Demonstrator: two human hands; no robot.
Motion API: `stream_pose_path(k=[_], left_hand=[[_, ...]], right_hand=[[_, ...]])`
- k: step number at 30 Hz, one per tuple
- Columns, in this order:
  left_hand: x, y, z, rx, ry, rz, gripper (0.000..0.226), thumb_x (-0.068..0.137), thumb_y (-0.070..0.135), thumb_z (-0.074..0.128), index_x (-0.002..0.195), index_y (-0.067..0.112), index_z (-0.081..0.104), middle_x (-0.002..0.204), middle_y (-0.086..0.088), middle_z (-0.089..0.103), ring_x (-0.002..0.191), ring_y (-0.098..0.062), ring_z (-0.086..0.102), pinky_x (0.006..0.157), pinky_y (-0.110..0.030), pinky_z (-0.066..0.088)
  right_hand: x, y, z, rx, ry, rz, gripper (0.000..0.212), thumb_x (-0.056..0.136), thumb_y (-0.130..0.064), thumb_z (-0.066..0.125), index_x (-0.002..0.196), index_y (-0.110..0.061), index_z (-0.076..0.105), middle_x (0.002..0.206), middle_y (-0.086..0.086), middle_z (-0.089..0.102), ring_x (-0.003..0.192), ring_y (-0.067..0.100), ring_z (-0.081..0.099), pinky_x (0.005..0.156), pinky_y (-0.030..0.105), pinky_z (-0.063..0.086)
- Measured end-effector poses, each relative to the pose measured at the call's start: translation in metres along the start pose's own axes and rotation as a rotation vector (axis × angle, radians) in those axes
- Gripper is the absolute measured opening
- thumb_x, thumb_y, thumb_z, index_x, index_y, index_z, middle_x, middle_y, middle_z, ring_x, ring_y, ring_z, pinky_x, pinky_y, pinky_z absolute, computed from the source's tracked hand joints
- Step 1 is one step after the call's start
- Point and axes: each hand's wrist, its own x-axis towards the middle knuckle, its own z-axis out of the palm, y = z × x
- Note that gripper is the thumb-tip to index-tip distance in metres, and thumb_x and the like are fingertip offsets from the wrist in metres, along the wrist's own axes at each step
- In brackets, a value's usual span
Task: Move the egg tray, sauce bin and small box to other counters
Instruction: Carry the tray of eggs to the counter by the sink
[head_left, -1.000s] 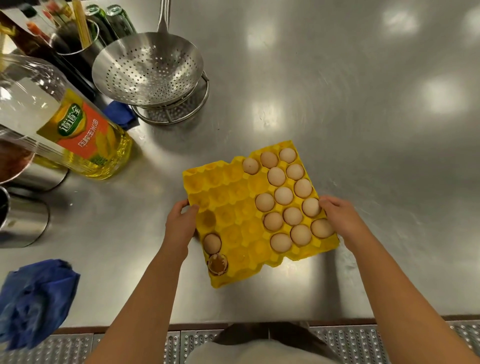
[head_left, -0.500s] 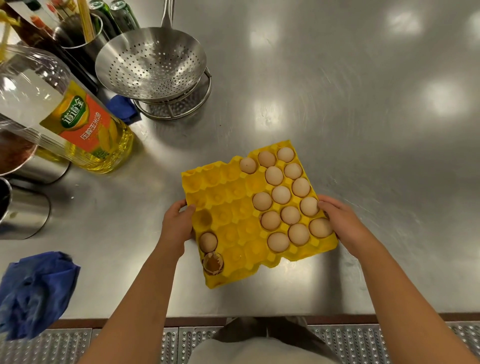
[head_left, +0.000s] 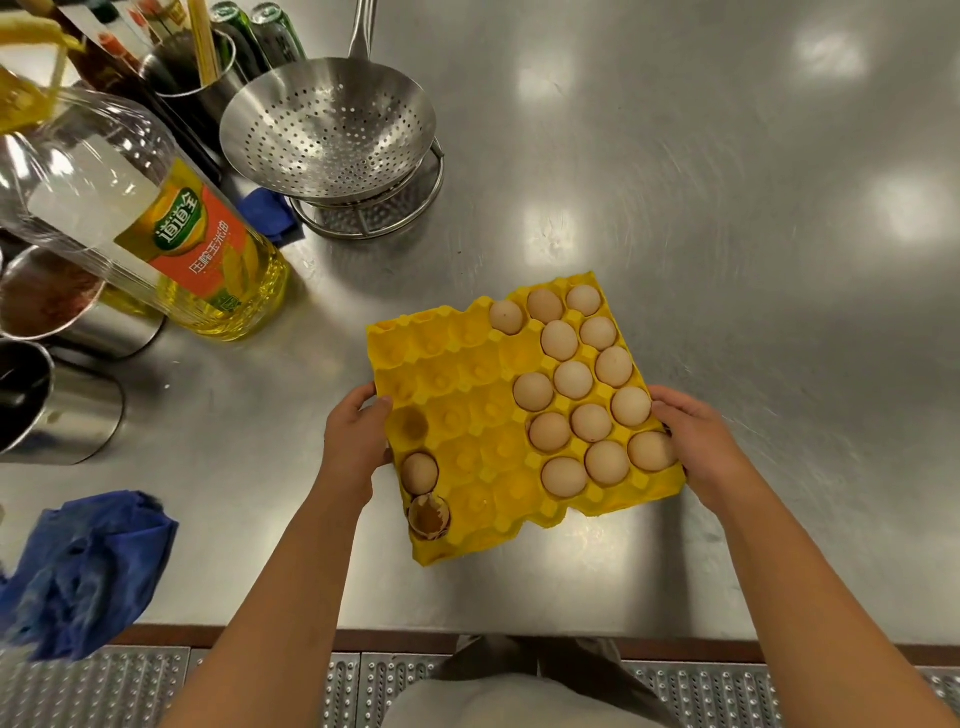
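Note:
A yellow egg tray (head_left: 467, 384) sits near the front of the steel counter (head_left: 727, 234), turned at an angle. Several pale eggs (head_left: 574, 379) fill its right half; one whole egg and a broken shell lie in its near left corner. My left hand (head_left: 358, 441) grips the tray's left edge, thumb on top. Its right edge is held by my right hand (head_left: 696, 441), fingers curled beside the eggs. No sauce bin or small box can be made out.
A big oil bottle (head_left: 171, 228) stands at left, with steel canisters (head_left: 57, 405) beside it. Behind sits a steel colander (head_left: 327, 130) on a wire ring. A blue cloth (head_left: 78, 571) lies at the near left counter edge. Studded floor plates run below.
The tray and both hands stay put on the counter. The view has shifted slightly; the grip looks the same.

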Motion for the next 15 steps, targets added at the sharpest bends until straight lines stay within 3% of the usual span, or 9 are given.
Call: stream_pose_path(k=[5, 9, 15], left_hand=[[-0.002, 0.011, -0.017, -0.029, 0.002, 0.006, 0.021, 0.102, 0.026, 0.054, 0.122, 0.028, 0.061, 0.131, -0.008, 0.061, 0.114, -0.033, 0.061, 0.067, -0.039, 0.057], [-0.009, 0.026, -0.038, -0.084, 0.020, 0.026, 0.015, 0.102, 0.023, 0.054, 0.115, 0.028, 0.062, 0.125, -0.008, 0.064, 0.110, -0.031, 0.064, 0.062, -0.035, 0.055], [-0.021, 0.046, -0.079, -0.130, 0.087, 0.078, 0.019, 0.102, 0.029, 0.054, 0.119, 0.028, 0.064, 0.127, -0.005, 0.064, 0.115, -0.030, 0.062, 0.072, -0.041, 0.057]], right_hand=[[-0.003, -0.014, 0.006, 0.021, -0.006, -0.011, 0.034, 0.100, -0.008, 0.048, 0.091, -0.027, 0.075, 0.087, -0.005, 0.078, 0.087, 0.018, 0.072, 0.079, 0.037, 0.057], [-0.008, -0.032, 0.019, 0.002, -0.043, -0.032, 0.037, 0.099, -0.009, 0.050, 0.086, -0.028, 0.079, 0.091, -0.002, 0.079, 0.088, 0.020, 0.073, 0.080, 0.037, 0.057], [-0.019, -0.065, 0.055, -0.077, -0.103, -0.099, 0.030, 0.097, -0.010, 0.050, 0.095, -0.024, 0.077, 0.094, 0.000, 0.079, 0.086, 0.018, 0.074, 0.076, 0.034, 0.057]])
